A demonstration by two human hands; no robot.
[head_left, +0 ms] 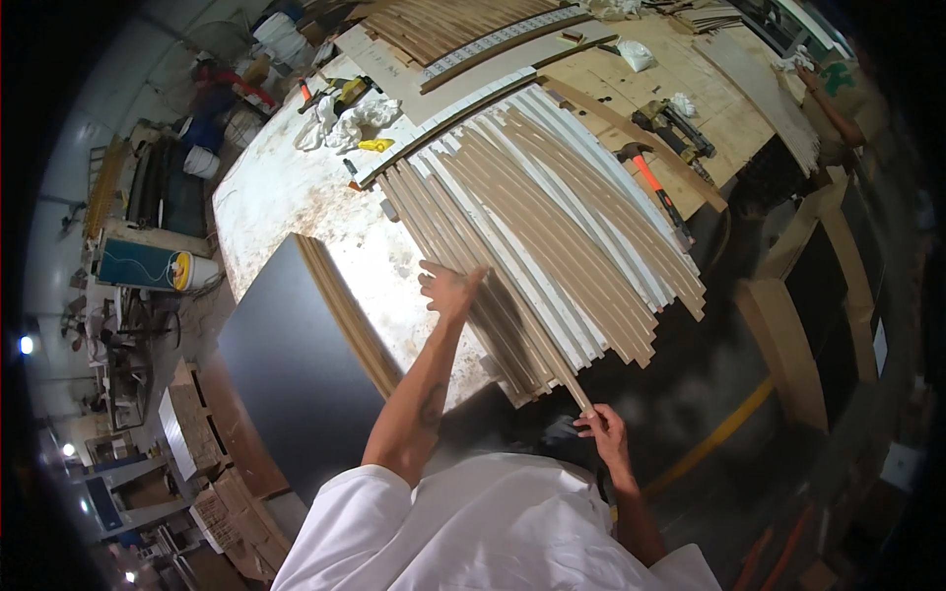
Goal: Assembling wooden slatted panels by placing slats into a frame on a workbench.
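Pinching the near end of one slim brown strip (564, 374) between the fingers of the right hand (603, 433) in the head view, just past the near edge of the worktop (281, 187), with the grip narrow around it. Spreading the fingers of the left hand (450, 291) wide above the left side of the same batch, pointing them toward the worktop's left edge; cannot tell touching from hovering there. Following the slim brown strip away from the right hand, find it along a broad row of brown and white strips (552, 217), with its held end out beyond the neighbouring ends. Can see a long bar (443, 126) along the far ends of that row and, past it, another batch of brown strips (434, 34) toward the far edge. Beside the row's right side, notice a hammer (658, 185) with an orange handle, and near that a dark tool (680, 136). Toward the far left corner, see crumpled white cloth (350, 125) next to a small yellow object (375, 145). At the near left corner, see a stack of dark-faced panels (286, 345); well off the right edge, an upright cardboard piece (778, 315).
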